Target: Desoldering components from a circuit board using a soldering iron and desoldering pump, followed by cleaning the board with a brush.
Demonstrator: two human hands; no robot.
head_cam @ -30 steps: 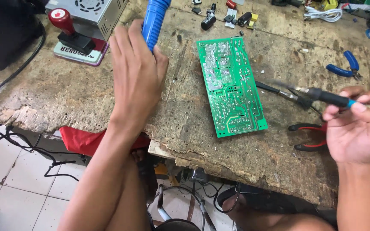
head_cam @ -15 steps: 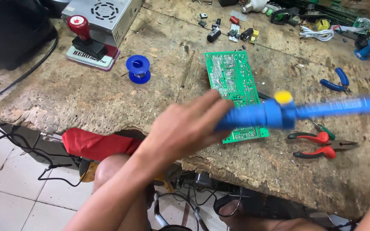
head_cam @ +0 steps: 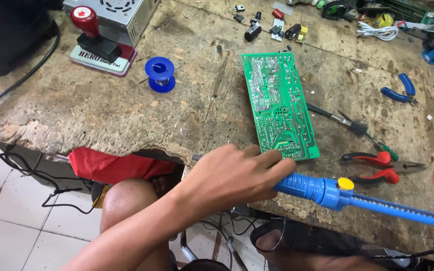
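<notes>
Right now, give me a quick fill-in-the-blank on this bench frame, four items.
1. The left hand grips the barrel of a ____ desoldering pump.
2. The green circuit board lies with its ____ side up.
3. The solder spool left of the board is ____.
4. The pliers near the board's lower right corner have ____ handles.

Missing words: blue; solder; blue; red
</notes>
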